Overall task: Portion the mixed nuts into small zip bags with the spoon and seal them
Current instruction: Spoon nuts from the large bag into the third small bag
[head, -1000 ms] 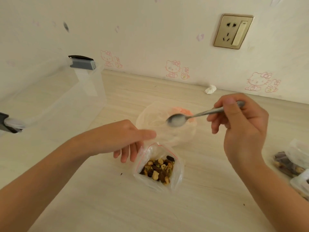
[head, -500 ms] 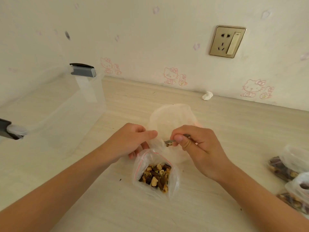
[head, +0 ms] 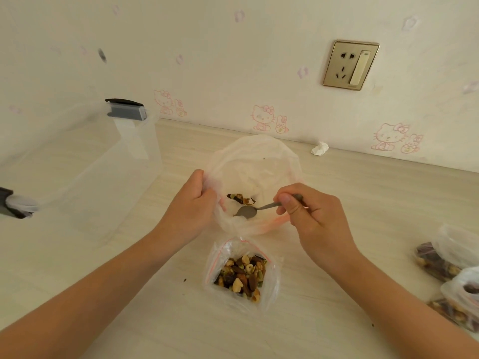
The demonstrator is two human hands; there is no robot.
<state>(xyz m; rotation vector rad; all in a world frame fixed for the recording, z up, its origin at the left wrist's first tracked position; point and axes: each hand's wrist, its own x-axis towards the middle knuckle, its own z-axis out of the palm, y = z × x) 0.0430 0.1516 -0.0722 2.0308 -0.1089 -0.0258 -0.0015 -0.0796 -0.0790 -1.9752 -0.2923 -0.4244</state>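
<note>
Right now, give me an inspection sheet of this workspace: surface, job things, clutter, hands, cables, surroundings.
Surface: pale wood-grain tabletop, a few dark crumbs.
Job's things: large clear bag held open, few nuts inside; spoon bowl inside it; small zip bag, part-filled, looks unsealed, in front; filled bags at right edge.
Clutter: crumpled white paper by the wall.
Hands: left hand grips the large bag's rim; right hand holds the spoon handle.
Cables: nothing seen.
Surroundings: clear plastic bin at left; wall socket; cartoon-cat wallpaper.
</note>
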